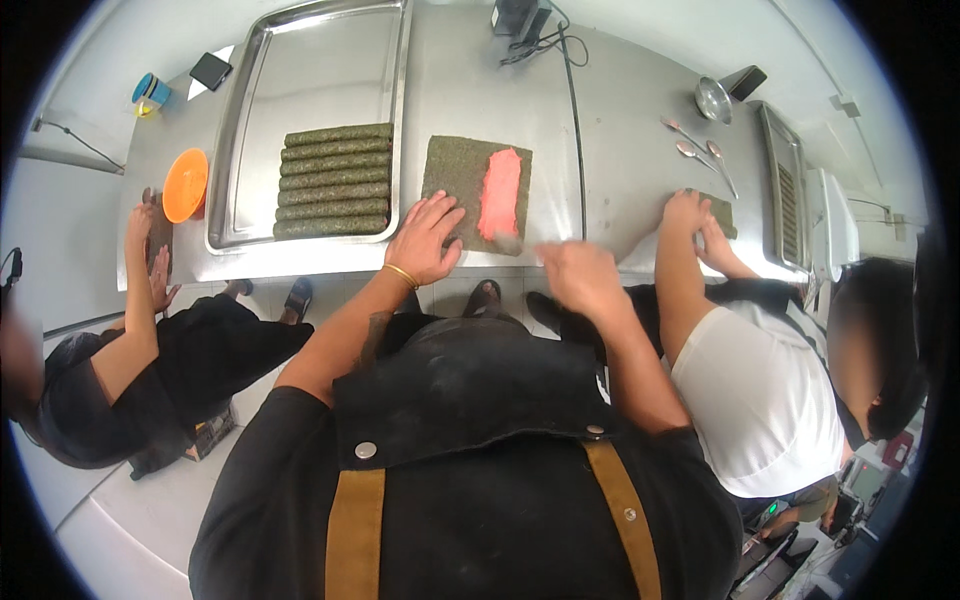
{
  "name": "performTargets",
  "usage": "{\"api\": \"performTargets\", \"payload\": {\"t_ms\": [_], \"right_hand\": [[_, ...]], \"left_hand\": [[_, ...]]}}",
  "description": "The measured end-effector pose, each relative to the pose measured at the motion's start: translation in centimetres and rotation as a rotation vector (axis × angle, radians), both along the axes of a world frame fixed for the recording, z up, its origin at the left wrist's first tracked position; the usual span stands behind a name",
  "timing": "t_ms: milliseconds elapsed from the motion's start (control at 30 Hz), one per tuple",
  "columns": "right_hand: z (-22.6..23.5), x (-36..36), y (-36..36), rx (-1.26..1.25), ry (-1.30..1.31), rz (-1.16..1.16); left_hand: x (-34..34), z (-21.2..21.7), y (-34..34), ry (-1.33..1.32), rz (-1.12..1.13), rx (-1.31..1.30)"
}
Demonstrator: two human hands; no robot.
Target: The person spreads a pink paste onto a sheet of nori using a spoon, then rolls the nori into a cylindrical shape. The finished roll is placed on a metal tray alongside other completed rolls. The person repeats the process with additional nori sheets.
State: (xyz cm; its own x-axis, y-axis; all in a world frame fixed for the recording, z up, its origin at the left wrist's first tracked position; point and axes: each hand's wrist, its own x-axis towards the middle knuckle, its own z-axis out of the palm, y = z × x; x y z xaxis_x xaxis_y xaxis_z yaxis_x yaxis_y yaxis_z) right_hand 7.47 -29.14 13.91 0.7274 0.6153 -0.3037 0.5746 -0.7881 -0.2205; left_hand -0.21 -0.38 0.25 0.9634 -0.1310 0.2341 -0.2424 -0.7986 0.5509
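A dark green nori sheet (455,163) lies flat on the steel table in front of me. A thick strip of pink paste (503,190) runs from far to near across its right half. My left hand (428,238) rests on the sheet's near left corner with the fingers stretched out. Closed and slightly blurred, my right hand (582,275) is just off the sheet's near right corner. It grips a spoon whose blurred bowl (508,243) touches the near end of the paste; the handle is hardly visible.
Left of the sheet, a large metal tray (320,75) holds several nori rolls (335,172). An orange bowl (186,186) stands beyond it. Co-workers handle nori at both sides. Spoons (690,150), a metal bowl (713,100) and another tray (770,130) are at right; cables (535,47) lie at the back.
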Motion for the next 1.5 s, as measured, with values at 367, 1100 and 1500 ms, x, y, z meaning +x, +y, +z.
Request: {"api": "performTargets", "payload": {"t_ms": [367,1100,1500], "right_hand": [[0.5,-0.5,1.5,-0.056,-0.006,0.036],[-1.5,-3.9,-0.4,0.027,0.183,-0.034],[-6.5,5.5,-1.1,0.199,-0.090,0.041]], "left_hand": [[0.0,0.0,0.1,-0.065,0.003,-0.021],[0.2,0.4,0.1,-0.011,-0.015,-0.027],[0.4,1.5,-0.7,0.075,0.038,0.108]]}}
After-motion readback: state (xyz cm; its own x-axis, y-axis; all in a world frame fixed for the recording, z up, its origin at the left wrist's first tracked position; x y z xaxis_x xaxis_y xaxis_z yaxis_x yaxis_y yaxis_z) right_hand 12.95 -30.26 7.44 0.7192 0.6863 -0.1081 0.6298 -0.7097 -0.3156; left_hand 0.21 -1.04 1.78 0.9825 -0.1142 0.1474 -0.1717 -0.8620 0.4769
